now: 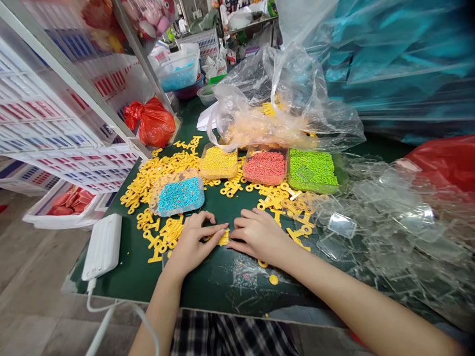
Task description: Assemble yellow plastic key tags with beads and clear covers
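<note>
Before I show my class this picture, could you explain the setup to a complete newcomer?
No machine works here. The bare left hand and bare right hand belong to a person whose head-worn camera took this single picture, looking forward and down. Both hands meet at a small yellow plastic piece; their grip is hard to judge. On the dark green tabletop, four see-through plastic trays hold small beads: blue, yellow, coral-red and bright green. Loose yellow plastic pieces lie near them. To the right is a heap of clear flat plastic pieces; at the left edge, a white rectangular box with a white cable.
</note>
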`<state>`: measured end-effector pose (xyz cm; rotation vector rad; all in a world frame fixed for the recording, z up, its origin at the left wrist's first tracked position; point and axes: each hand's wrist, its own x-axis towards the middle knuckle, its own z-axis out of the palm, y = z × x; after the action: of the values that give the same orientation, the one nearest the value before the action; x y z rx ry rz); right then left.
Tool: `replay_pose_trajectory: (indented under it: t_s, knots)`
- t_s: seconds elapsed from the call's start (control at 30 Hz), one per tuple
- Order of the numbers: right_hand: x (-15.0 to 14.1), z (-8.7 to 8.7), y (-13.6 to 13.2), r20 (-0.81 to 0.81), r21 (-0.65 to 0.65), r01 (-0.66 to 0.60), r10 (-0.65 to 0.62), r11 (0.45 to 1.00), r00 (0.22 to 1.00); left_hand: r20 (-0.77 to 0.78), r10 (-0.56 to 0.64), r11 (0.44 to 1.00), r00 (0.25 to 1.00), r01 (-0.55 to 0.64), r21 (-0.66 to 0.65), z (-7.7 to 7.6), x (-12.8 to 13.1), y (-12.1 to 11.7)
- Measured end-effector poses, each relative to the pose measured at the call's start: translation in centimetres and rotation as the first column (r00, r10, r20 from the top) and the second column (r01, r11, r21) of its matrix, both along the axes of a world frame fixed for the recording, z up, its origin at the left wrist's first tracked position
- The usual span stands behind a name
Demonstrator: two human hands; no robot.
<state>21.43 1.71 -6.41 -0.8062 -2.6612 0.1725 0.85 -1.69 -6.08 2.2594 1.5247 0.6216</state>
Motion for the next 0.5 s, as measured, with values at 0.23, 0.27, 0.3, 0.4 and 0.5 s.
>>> replay_pose_trajectory:
  t_s: [0.23, 0.27, 0.3, 0.4, 0.5]
  knots:
    - [-0.02, 0.22, -0.07, 0.015, -0.006, 0.000, 0.000, 1.000, 1.000, -0.042, -0.027, 0.999, 0.999, 0.026, -0.024, -0.01, 0.04, -0.11]
    - [-0.02, 0.24, -0.09, 0.015, -0.008, 0.004, -0.004, 1.000, 1.000, -0.027, -0.016, 1.000, 1.000, 0.016, -0.017, 0.05, 0.02, -0.11]
    - [-0.02, 0.26, -0.10, 0.015, -0.010, 0.008, -0.008, 1.000, 1.000, -0.011, 0.001, 1.000, 1.000, -0.001, -0.006, 0.10, 0.00, -0.10]
    - [-0.02, 0.28, -0.13, 0.017, -0.022, 0.008, -0.007, 1.000, 1.000, 0.017, 0.048, 0.998, 0.999, -0.049, 0.034, 0.23, 0.01, -0.04]
    - [-0.03, 0.24, -0.10, 0.017, -0.030, 0.006, -0.006, 1.000, 1.000, 0.020, 0.053, 0.998, 0.998, -0.054, 0.042, 0.28, 0.10, 0.00]
